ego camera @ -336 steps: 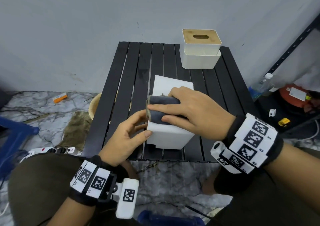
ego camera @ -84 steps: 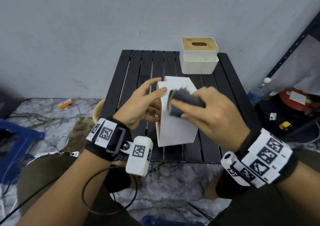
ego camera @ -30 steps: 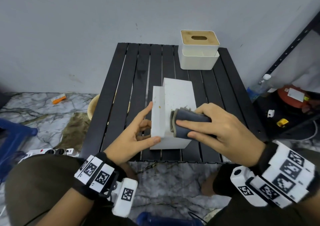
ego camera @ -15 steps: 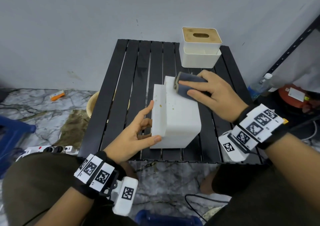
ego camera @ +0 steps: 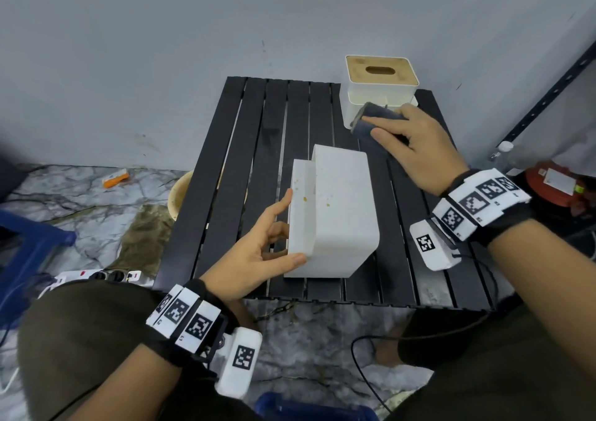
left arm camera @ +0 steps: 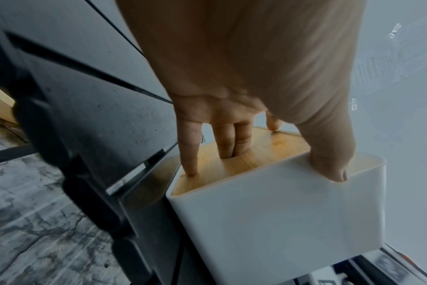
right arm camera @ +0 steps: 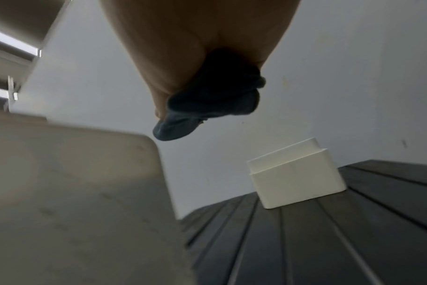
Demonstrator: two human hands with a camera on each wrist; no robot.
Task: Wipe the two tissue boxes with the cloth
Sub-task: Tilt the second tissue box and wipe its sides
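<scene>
Landmark: the white plastic tissue box lying on its side (ego camera: 335, 214) near the front edge of the black slatted table (ego camera: 258, 150).

Left of this box, the left hand (ego camera: 258, 253) occupies the slats, thumb and fingers touching the box's wooden end. Farther left, bare slats run the full depth of the table.

Behind the box and to its right, the right hand (ego camera: 416, 150) and its folded dark grey cloth (ego camera: 371, 124) fill the gap before the upright white tissue box with a wooden lid (ego camera: 380, 88), which blocks the back right corner against the grey wall (ego camera: 161, 50).

Right of the landmark box, the slats lie bare to the table edge.
</scene>
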